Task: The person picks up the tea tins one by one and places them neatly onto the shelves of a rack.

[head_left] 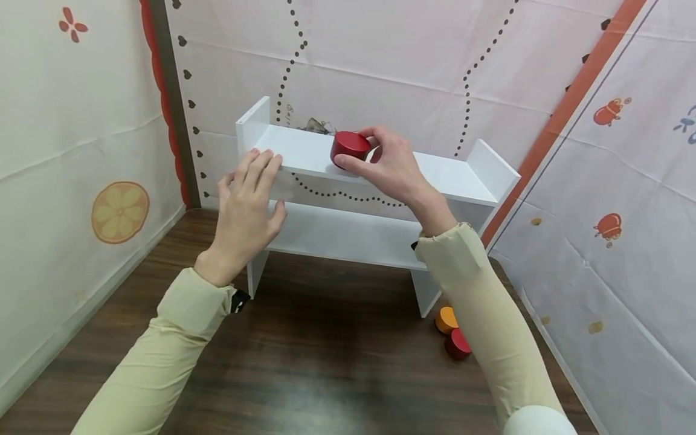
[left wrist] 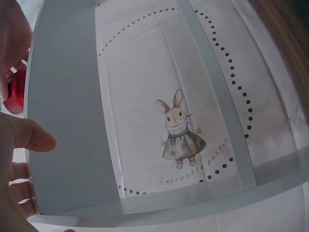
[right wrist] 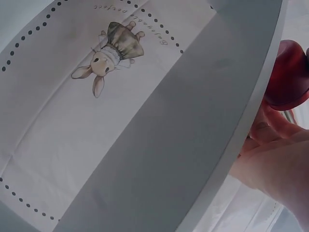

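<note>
From the head view, my right hand (head_left: 394, 162) holds the red canister (head_left: 350, 148), thumb on the near side and fingers round the right side, so the grip is narrowed to the canister's width. It is at the front edge of the upper board (head_left: 301, 147), left of the middle; I cannot tell whether its base rests on the board. To its left a stretch of white surface runs to the left end panel (head_left: 254, 125); to its right, past my hand, a longer stretch reaches the right end panel (head_left: 492, 172). My left hand (head_left: 244, 202) is spread and loose, fingertips at the front edge beside the left end panel, thumb apart below. A gap separates the upper board from the lower board (head_left: 342, 234). On the dark table (head_left: 326, 368), near the right leg, an orange canister (head_left: 446, 319) and a second red canister (head_left: 458, 344) stand side by side.

From the left wrist, my thumb is in front of the board's underside, my fingers at its edge; the held canister shows just past that edge. The rabbit print (left wrist: 181, 135) is visible between the boards.

From the right wrist, the canister is beyond the long board edge, close beside it, my fingers partly hidden behind it.
</note>
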Available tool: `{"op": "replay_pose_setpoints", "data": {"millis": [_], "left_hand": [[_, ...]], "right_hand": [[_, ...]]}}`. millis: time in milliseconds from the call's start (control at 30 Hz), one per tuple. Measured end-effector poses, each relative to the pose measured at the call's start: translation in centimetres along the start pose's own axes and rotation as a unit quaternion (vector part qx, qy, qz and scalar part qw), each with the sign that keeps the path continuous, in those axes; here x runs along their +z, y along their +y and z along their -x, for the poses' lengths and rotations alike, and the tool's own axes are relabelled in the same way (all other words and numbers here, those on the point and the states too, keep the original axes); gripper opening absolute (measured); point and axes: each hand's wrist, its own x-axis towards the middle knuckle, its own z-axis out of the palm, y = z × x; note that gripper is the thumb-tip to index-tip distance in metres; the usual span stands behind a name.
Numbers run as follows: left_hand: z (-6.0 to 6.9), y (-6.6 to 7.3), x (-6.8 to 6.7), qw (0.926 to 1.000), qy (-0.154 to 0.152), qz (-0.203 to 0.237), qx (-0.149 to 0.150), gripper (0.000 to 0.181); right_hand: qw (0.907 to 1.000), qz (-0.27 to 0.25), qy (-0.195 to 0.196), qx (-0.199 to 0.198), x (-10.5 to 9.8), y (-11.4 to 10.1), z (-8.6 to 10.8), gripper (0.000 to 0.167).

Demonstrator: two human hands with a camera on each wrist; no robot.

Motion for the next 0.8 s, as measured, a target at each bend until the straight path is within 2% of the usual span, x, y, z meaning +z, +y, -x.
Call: {"op": "replay_pose_setpoints", "data": {"millis": [233, 533, 667, 800], "left_hand": [[0.0, 0.1, 0.0, 1.0, 0.002, 0.001, -0.002, 0.068], [0.0, 0.1, 0.1, 1.0, 0.002, -0.002, -0.001, 0.068], [-0.1, 0.1, 0.0, 1.0, -0.002, -0.004, -0.001, 0.068], [0.0, 0.1, 0.0, 1.0, -0.004, -0.004, -0.002, 0.068]], "right_hand": [[0.9997, 0.006, -0.016, 0.017, 0.5, -0.3, -0.5, 0.059], [0.998, 0.05, -0.032, 0.022, 0.8, -0.3, -0.7, 0.061], [0.9973, 0.061, -0.033, 0.026, 0.3, -0.3, -0.2, 0.066], [0.9982, 0.057, -0.007, 0.02, -0.6, 0.1, 1.2, 0.069]]}}
